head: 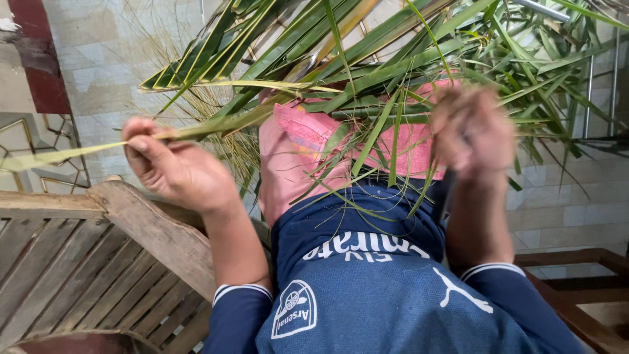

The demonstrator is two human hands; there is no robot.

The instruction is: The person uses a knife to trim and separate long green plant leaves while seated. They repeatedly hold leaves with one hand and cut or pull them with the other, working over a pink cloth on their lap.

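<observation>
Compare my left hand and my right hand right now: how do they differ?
The left hand is sharp in the picture; the right hand is blurred. The left hand pinches a single long leaf strip that runs out to the side, while the right hand sits in among the bunched palm leaves, closed around something dark that is too blurred to make out. The left hand is low and out to the side; the right hand is higher. Both are bare, above blue sleeves.
</observation>
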